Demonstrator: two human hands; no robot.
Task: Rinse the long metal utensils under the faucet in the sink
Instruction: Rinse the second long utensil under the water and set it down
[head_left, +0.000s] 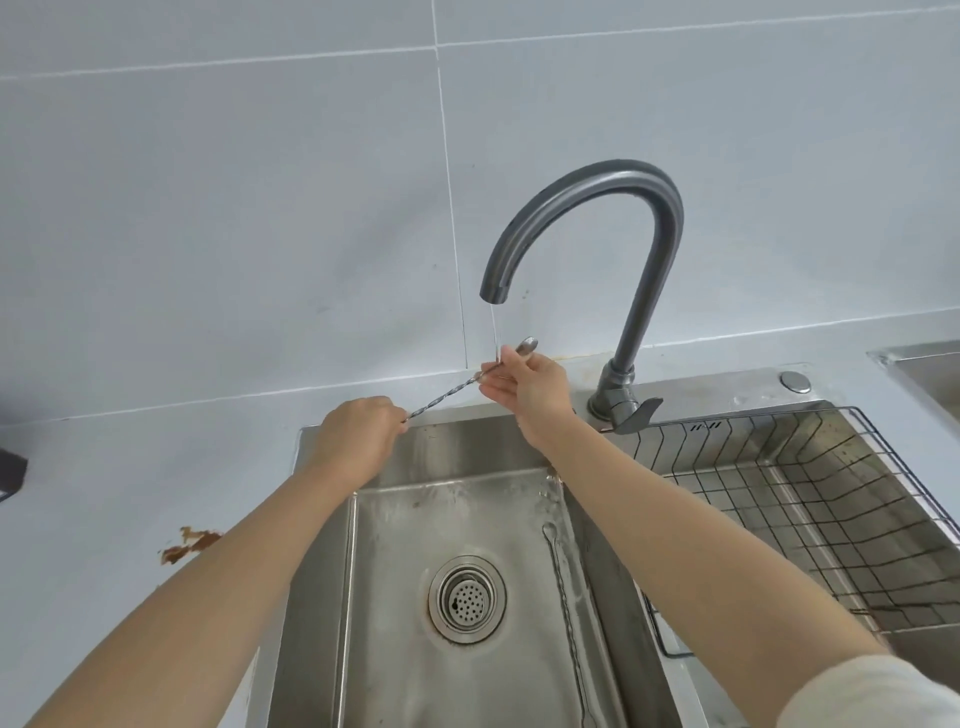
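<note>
Pinched spoon (447, 393) with left hand (358, 441) and right hand (527, 387); needed slow twisting under faucet (587, 208) stream (492, 327) for full rinse.

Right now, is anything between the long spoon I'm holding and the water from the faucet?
Nothing visible. The thin stream from the faucet falls straight onto the long spoon, landing right beside the right hand. The left hand grips the other end, off to the side.

Bare from left hand (358, 436) and right hand (530, 387) up both forearms, I wear a loose off-white fabric sleeve (883, 693) on my right upper arm.
</note>
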